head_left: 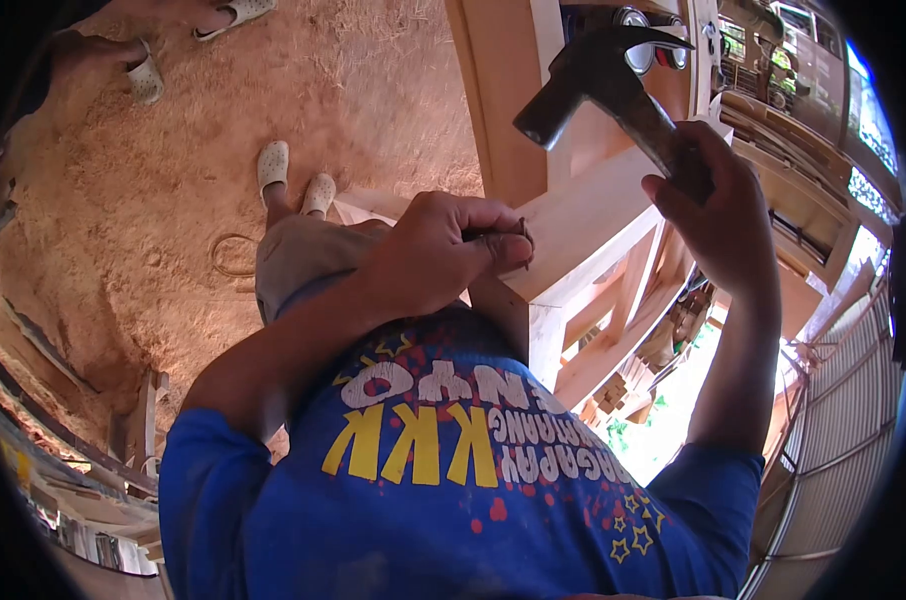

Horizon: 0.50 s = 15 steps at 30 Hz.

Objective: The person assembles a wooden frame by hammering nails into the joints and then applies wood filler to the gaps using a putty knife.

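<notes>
My right hand (pixel 725 215) is closed round the handle of a claw hammer (pixel 613 85), raised over the wooden frame with its dark head toward the upper left. Lower and to the left, my left hand (pixel 428 250) pinches a thin nail (pixel 524 230) between thumb and fingertips. Those fingertips sit close over the near end of a pale timber beam (pixel 598 205), part of the frame. The nail's lower part is mostly hidden by the fingers.
Cans (pixel 633 40) stand by the upright boards (pixel 503 90) at the top. Another person's clog-shod foot (pixel 145 75) shows at upper left on the dirt floor (pixel 363 100). A thin ring (pixel 235 255) lies there too. Corrugated sheeting (pixel 838 450) borders the right side.
</notes>
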Tool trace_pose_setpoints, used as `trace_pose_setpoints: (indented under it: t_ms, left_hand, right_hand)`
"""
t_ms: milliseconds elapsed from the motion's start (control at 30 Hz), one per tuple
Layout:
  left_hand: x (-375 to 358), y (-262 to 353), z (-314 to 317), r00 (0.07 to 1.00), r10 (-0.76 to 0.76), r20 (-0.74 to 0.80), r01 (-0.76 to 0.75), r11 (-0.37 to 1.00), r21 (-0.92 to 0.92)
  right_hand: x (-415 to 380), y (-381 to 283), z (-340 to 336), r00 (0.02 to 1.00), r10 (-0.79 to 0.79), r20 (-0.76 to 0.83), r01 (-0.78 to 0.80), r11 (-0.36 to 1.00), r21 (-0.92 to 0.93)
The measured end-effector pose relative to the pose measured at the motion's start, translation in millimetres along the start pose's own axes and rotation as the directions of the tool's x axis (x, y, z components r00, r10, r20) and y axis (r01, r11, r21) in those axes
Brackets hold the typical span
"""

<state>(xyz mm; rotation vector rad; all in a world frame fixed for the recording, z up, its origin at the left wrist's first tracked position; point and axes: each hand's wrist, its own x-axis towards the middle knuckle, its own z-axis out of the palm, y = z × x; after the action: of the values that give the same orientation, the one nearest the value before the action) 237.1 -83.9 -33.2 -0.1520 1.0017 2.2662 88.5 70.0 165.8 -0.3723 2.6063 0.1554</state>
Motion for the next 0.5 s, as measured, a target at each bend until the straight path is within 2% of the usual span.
trace_pose_setpoints:
  t_ms: [67,167,267,333,500]
  left_hand:
    - [1.1,-3.2,0.2,0.999,0.035,-0.008,-0.035,0.999,0.001]
    - [1.4,-6.0,0.2,0.998,0.066,-0.009,-0.066,0.998,0.010]
    - [1.3,-6.7,0.6,0.997,0.071,-0.016,-0.070,0.997,0.030]
    - [1.1,-7.4,1.9,0.995,0.094,-0.029,-0.093,0.995,0.028]
    - [-0.6,-11.4,3.5,0.978,0.201,-0.061,-0.198,0.979,0.053]
  right_hand:
    - [-1.5,-4.8,-3.5,1.000,0.019,0.019,-0.020,1.000,0.024]
    - [1.0,2.1,-7.0,0.996,-0.076,0.051,0.076,0.997,0.013]
    - [2.0,5.8,-4.5,0.987,-0.158,0.031,0.156,0.985,0.077]
    - [6.3,-1.5,-12.4,0.982,-0.190,-0.014,0.190,0.981,0.045]
    - [20.7,6.5,-26.8,0.947,-0.206,-0.246,0.206,0.978,-0.025]
